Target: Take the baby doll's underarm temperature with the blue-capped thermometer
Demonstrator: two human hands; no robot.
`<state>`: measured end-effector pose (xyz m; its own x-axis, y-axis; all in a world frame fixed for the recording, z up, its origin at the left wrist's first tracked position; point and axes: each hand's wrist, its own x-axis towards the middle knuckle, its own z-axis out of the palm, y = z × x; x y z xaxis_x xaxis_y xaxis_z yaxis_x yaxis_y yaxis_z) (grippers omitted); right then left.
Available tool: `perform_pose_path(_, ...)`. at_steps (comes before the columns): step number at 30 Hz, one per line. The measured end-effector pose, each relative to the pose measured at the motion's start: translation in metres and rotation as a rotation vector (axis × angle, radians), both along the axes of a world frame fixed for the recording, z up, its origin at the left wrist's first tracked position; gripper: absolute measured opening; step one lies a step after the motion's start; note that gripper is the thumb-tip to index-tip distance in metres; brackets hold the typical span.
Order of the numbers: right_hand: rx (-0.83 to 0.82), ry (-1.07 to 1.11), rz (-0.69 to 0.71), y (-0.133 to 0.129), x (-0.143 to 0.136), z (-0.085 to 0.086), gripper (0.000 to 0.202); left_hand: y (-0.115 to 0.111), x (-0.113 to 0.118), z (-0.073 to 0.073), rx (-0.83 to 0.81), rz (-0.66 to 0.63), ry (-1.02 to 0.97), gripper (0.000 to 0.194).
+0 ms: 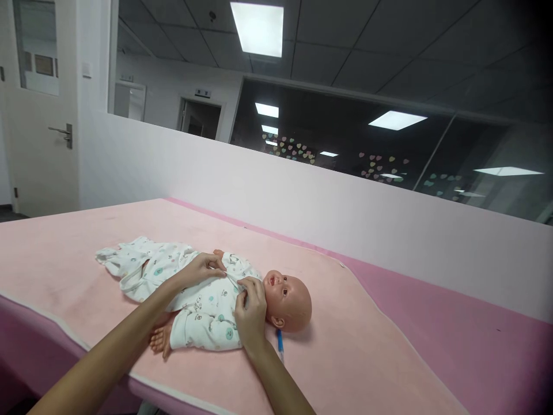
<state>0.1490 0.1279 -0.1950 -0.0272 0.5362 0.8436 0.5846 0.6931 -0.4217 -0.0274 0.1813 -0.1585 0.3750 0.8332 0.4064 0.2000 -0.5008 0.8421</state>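
A baby doll (296,302) lies on its back, its bald head to the right. It wears a white patterned baby outfit (207,323) with green dots and small animal prints. At the doll's chest, my left hand (202,270) pinches the front edge of the cloth between thumb and fingers. Close by, near the neck, my right hand (251,308) is closed on the same front edge by the collar. The cloth between the two hands is drawn into a fold. One doll hand (162,340) pokes out of the near sleeve; the legs are covered by the outfit.
A pink padded mat (345,357) covers the table under the doll. Beside the doll's head lies a thin blue object (280,341), partly behind my right wrist. A white low wall (302,196) with windows above runs along the back. A door (43,127) stands at far left.
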Motion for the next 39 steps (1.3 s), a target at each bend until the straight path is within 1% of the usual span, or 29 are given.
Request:
perform_pose_path(5, -0.026, 0.002, 0.005, 0.0, -0.001, -0.001, 0.03, -0.001, -0.001, 0.002, -0.041, 0.024, 0.043, 0.027)
perform_pose_path(8, -0.03, -0.002, -0.01, 0.0, 0.0, -0.001, 0.03, -0.008, -0.003, 0.007, -0.086, -0.012, 0.093, 0.031)
perform_pose_path(12, -0.02, 0.015, -0.019, 0.0, 0.001, 0.001, 0.029, -0.014, -0.005, 0.012, -0.133, -0.061, 0.107, 0.032)
perform_pose_path(18, -0.041, 0.029, -0.008, -0.001, 0.001, 0.001, 0.027, -0.008, -0.005, 0.005, -0.154, -0.09, 0.088, 0.028)
perform_pose_path(21, -0.053, 0.027, -0.007, -0.001, 0.0, 0.001, 0.026, -0.007, -0.004, 0.003, -0.133, -0.053, 0.074, 0.026)
perform_pose_path(25, -0.057, 0.02, 0.001, -0.001, 0.0, 0.001, 0.027, -0.009, -0.003, 0.006, -0.061, 0.008, 0.059, 0.023)
perform_pose_path(28, -0.051, 0.014, 0.002, -0.002, 0.0, 0.002, 0.026, -0.009, -0.003, 0.006, -0.032, 0.049, 0.072, 0.027)
perform_pose_path(31, -0.052, 0.014, -0.001, -0.002, 0.0, 0.002, 0.026, -0.009, -0.003, 0.004, -0.039, 0.057, 0.104, 0.03)
perform_pose_path(35, -0.047, 0.022, -0.001, -0.002, 0.001, 0.002, 0.028, -0.01, -0.003, 0.005, -0.064, 0.001, 0.116, 0.028)
perform_pose_path(39, -0.04, 0.026, -0.008, -0.001, 0.001, 0.0, 0.027, -0.014, -0.002, 0.009, -0.114, -0.06, 0.145, 0.031)
